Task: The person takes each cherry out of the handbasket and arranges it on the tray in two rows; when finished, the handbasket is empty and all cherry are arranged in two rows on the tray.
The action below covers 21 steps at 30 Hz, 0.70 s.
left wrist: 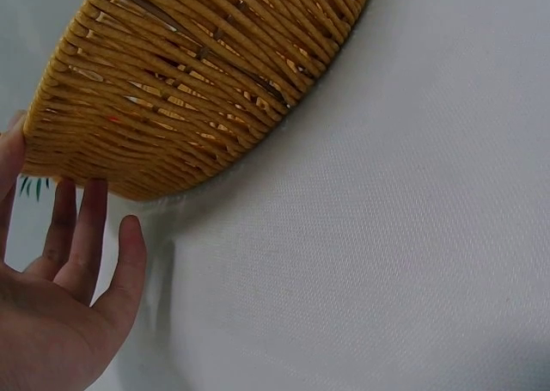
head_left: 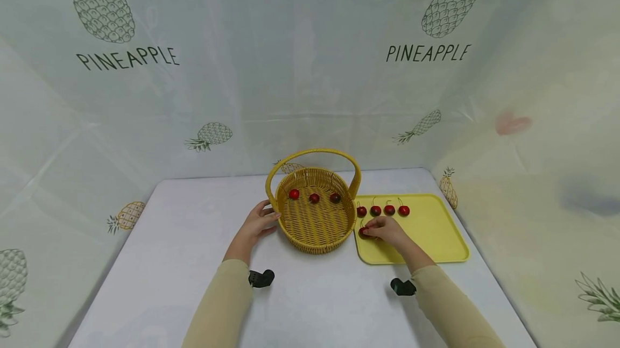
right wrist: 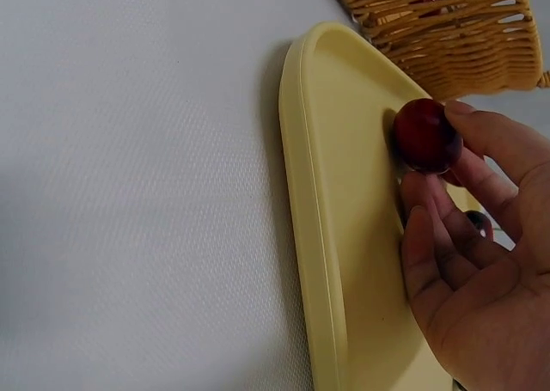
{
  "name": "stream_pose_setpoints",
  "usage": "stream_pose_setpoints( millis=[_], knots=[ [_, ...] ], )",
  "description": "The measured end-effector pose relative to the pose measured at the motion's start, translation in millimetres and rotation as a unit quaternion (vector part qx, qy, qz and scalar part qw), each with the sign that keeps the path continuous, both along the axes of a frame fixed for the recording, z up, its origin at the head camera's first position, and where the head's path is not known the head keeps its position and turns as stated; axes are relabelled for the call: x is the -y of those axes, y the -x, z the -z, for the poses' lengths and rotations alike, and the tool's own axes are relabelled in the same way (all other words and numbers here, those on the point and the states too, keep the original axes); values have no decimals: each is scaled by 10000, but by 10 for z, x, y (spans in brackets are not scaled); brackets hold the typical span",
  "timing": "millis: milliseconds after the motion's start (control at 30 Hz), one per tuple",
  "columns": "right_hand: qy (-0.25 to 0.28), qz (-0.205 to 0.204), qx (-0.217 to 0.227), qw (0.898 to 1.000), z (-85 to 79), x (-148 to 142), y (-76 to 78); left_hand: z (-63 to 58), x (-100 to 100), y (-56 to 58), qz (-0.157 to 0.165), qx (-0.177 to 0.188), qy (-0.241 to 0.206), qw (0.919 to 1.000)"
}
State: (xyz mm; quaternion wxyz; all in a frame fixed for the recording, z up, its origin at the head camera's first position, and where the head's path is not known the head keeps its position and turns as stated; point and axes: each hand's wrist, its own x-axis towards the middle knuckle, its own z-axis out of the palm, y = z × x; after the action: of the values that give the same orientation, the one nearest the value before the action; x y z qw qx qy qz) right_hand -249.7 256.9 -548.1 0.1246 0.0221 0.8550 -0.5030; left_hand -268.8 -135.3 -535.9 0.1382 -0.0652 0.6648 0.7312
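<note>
A round yellow wicker basket (head_left: 317, 246) with a tall arched handle stands mid-table and holds three cherries, among them a bright red cherry (head_left: 294, 194). My left hand (head_left: 259, 222) holds the basket's left side, a digit at the rim and other fingers against the woven wall (left wrist: 172, 99). Over the near left corner of the yellow tray (head_left: 431, 229), my right hand (head_left: 387, 231) pinches a dark red cherry (right wrist: 426, 136) between thumb and fingers. Whether that cherry touches the tray is hard to tell. Several stemmed cherries, including one cherry (head_left: 404, 211), line the tray's far side.
The tray's left edge lies close beside the basket. Both stand on a white table (head_left: 194, 219). Behind and around it hangs a pale curtain (head_left: 300, 68) printed with pineapples. The basket handle (head_left: 315, 150) rises above the rim.
</note>
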Motion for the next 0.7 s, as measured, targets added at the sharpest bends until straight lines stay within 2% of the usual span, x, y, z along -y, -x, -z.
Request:
stream_pose_setpoints(
  millis=[433,700],
  knots=[
    [45,38,44,10000,10,-11,-6,-7,-12,-4,-123,85,89,9998],
    [5,-137,-66,9999,28,-64,-17,-6,-13,-4,-53,52,43,10000]
  ],
)
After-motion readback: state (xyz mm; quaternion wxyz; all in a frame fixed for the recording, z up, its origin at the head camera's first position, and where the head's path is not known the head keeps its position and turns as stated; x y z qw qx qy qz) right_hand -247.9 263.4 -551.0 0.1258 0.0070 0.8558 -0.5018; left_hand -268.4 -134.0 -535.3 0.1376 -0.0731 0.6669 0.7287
